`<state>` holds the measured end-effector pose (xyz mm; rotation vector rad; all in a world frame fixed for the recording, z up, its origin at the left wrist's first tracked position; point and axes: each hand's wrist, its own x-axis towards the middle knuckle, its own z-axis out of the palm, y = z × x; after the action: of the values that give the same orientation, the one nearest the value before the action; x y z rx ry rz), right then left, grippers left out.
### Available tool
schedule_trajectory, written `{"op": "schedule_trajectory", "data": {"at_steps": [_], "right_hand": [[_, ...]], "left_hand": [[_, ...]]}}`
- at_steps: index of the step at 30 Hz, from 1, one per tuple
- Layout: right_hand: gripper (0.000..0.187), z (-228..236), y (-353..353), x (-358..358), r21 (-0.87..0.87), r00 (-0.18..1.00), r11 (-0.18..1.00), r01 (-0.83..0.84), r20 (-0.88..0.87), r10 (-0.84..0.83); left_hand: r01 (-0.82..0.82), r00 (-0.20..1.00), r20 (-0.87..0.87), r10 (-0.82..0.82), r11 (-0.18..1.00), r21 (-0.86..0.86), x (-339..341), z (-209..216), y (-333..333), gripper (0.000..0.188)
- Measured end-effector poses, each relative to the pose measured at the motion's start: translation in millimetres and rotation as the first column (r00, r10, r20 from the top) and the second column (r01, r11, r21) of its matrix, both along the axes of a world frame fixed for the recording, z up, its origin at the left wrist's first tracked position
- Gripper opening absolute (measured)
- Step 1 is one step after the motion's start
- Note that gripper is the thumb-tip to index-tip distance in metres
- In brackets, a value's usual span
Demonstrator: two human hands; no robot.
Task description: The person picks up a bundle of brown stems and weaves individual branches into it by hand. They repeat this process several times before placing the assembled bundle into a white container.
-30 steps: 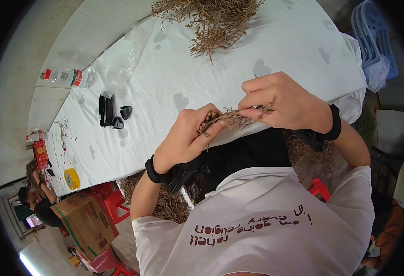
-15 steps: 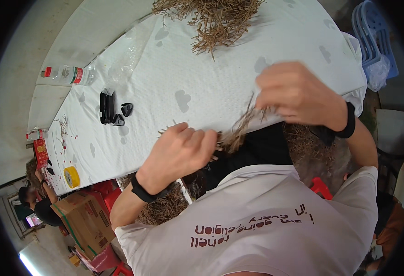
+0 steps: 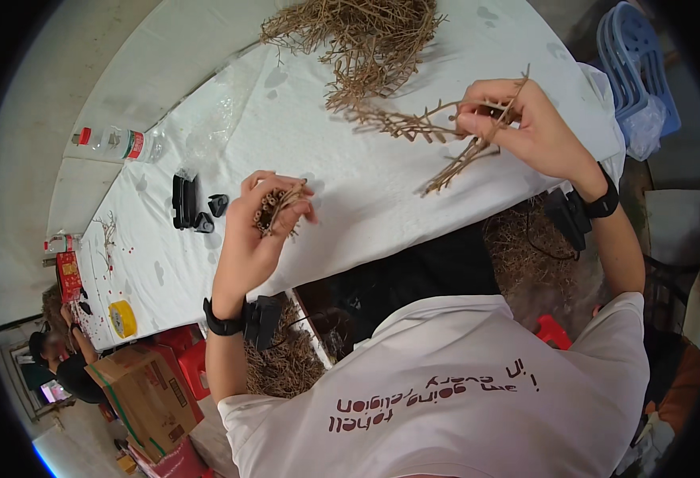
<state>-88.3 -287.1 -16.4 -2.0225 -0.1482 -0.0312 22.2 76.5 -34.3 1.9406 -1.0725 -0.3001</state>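
Observation:
My left hand (image 3: 258, 223) is closed around a small bundle of short brown twigs (image 3: 270, 209), their cut ends facing up, over the near part of the white-covered table (image 3: 366, 207). In my right hand (image 3: 517, 123) are several thin branched twigs (image 3: 421, 126) pinched between the fingers. One spray reaches left toward the pile, and another hangs down toward the table's near edge. A big tangled heap of dry brown twigs (image 3: 374, 48) lies at the table's far side, close to the tips of the right hand's spray.
Black plastic pieces (image 3: 184, 201), a clear bottle (image 3: 123, 143) and yellow tape (image 3: 123, 318) lie on the left. A cardboard box (image 3: 147, 390) stands beyond the table's left corner, near another person (image 3: 63, 362). Blue stacked stools (image 3: 641, 68) stand right. More twigs (image 3: 290, 358) lie below the table.
Both hands have moved away from the near edge and farther over the table. My left hand has turned, showing its bundle's ends; the right now holds larger branched twigs near the heap.

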Motion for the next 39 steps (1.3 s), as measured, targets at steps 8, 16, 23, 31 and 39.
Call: {"op": "schedule_trajectory", "data": {"at_steps": [8, 16, 23, 31, 39], "right_hand": [[0.013, -7, 12, 0, 0.002, 0.998, 0.999, -0.046, -0.052, 0.046], [0.009, -4, 29, 0, -0.048, 0.991, 0.995, -0.086, 0.095, 0.09], [0.014, -19, 37, 3, 0.11, 0.937, 0.994, 0.008, 0.346, -0.046], [0.012, -31, 49, 8, 0.131, 0.916, 0.986, 0.099, 0.376, -0.142], [0.012, -45, 71, 9, 0.233, 0.884, 0.937, 0.26, 0.332, -0.328]], "left_hand": [[-0.227, 0.856, -0.505, 0.111, 0.958, -0.174, 17, 8, -19, 0.014], [-0.194, 0.837, -0.518, 0.176, 0.981, 0.02, 38, -2, -57, 0.035], [-0.127, 0.487, -0.844, -0.225, 0.938, -0.323, 17, -49, -78, 0.045], [-0.196, 0.656, -0.751, -0.081, 0.942, -0.273, -5, -36, -78, 0.05], [-0.317, 0.703, -0.702, 0.113, 0.933, -0.168, -27, -15, -84, 0.047]]}}
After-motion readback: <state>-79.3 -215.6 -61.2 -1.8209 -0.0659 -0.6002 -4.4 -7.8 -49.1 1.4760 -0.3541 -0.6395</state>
